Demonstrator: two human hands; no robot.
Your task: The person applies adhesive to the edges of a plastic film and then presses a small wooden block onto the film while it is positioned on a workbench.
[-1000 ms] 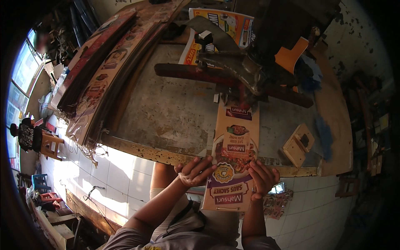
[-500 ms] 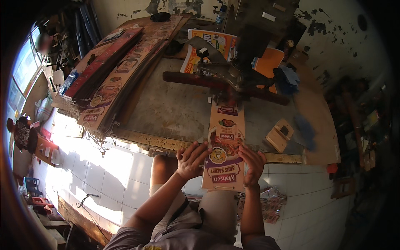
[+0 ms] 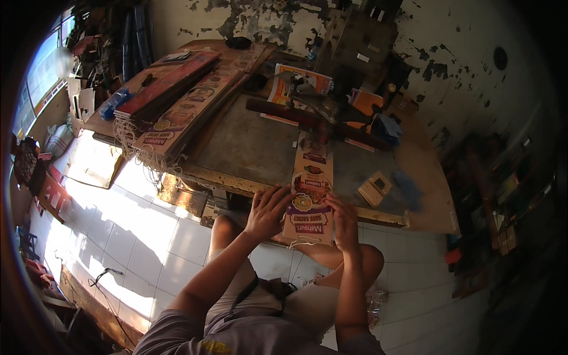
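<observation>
A long printed cardboard strip [image 3: 307,222] lies lengthwise in front of me. Its far end runs under the dark red bar of a metal machine [image 3: 319,118], and its near end overhangs the table edge, with a pale cord loop there. My left hand [image 3: 269,213] holds the strip's left edge, fingers stretched toward the middle. On the right edge my right hand [image 3: 343,222] holds it with fingers close together. Both thumbs are mostly hidden.
Similar printed strips [image 3: 177,115] are stacked at the left, cords hanging from their near ends, beside red strips [image 3: 171,80]. A small wooden block [image 3: 374,188] lies right of the strip. Printed sheets [image 3: 302,83] lie behind the machine. A worn metal edge [image 3: 236,186] borders the table [image 3: 236,142].
The view has shifted, and more of the wall shows. The strip has slid farther in under the machine's bar, with both hands staying at its edges. My right knee now shows beyond the strip.
</observation>
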